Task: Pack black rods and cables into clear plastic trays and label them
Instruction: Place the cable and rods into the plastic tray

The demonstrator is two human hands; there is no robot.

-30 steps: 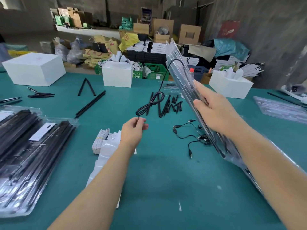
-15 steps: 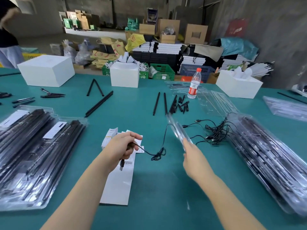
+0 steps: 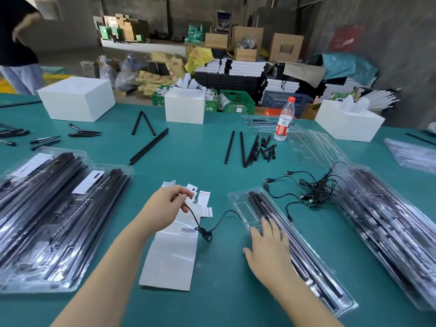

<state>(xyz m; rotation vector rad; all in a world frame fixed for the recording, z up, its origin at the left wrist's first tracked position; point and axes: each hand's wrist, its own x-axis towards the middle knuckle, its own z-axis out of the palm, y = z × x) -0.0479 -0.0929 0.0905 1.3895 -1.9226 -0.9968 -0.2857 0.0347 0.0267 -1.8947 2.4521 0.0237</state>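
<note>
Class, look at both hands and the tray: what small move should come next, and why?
Probably the left hand should carry the cable it pinches into the open tray, since the right hand lies flat on the tray and the pocket beside the rods looks empty.

Clear plastic tray (image 3: pixel 245 210) lies flat on tabletop under my right hand (image 3: pixel 269 249), black rods (image 3: pixel 264 204) seated lengthwise inside. Thin black cable (image 3: pixel 212 226) pinched in my left hand (image 3: pixel 165 208), sagging to small knotted bundle on white label sheet (image 3: pixel 172 253), far end arcing into tray.
</note>
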